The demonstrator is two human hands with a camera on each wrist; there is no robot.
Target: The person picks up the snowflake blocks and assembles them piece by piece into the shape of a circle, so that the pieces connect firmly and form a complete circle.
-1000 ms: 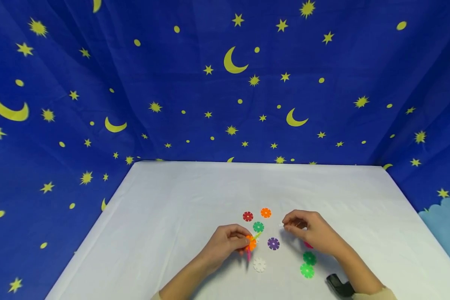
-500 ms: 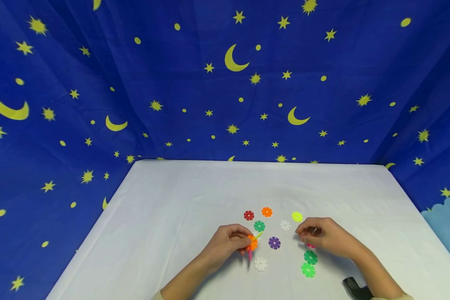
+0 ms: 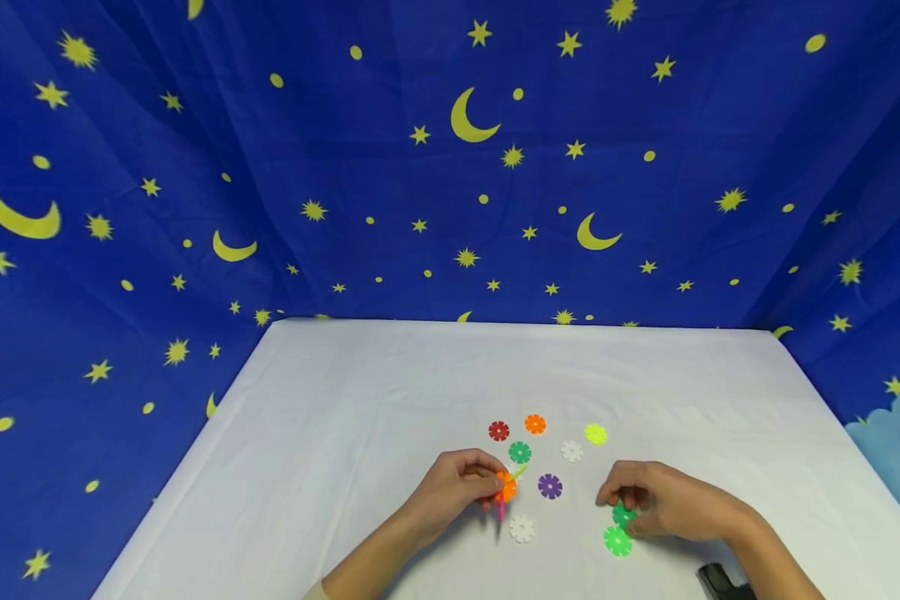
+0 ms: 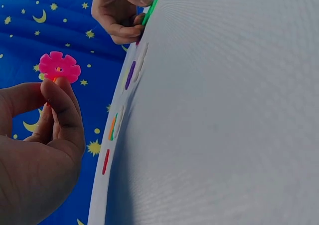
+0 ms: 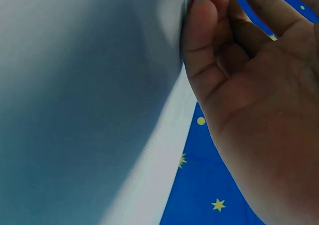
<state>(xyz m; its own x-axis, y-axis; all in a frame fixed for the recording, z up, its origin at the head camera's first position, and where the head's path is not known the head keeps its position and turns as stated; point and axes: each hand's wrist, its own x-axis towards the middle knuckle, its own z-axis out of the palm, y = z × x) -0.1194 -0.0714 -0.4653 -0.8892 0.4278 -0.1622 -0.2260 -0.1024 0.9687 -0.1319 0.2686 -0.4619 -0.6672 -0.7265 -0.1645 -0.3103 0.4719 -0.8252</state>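
Note:
My left hand (image 3: 453, 487) pinches an orange notched building disc (image 3: 507, 487) between thumb and fingertips. Slotted onto it are a yellow disc (image 3: 517, 473) and a pink disc (image 4: 60, 68), raised above the table. My right hand (image 3: 678, 502) is down at the table on the right, thumb and fingertips spread around a dark green disc (image 3: 623, 514) that lies flat. Its thumb is close to a light green disc (image 3: 618, 542). In the right wrist view the fingertips mostly hide the discs.
Loose discs lie on the white table (image 3: 390, 392) between the hands: red (image 3: 498, 431), orange (image 3: 535, 424), green (image 3: 520, 452), purple (image 3: 550, 486), yellow (image 3: 596, 434), white (image 3: 572, 452) and another white (image 3: 522, 528). A black object (image 3: 722, 581) is beside the right forearm. Blue starry cloth surrounds the table.
My right hand has left the white disc and moved right and nearer, uncovering the white and yellow discs, and now covers the loose pink one. My left hand keeps its hold, nearly still.

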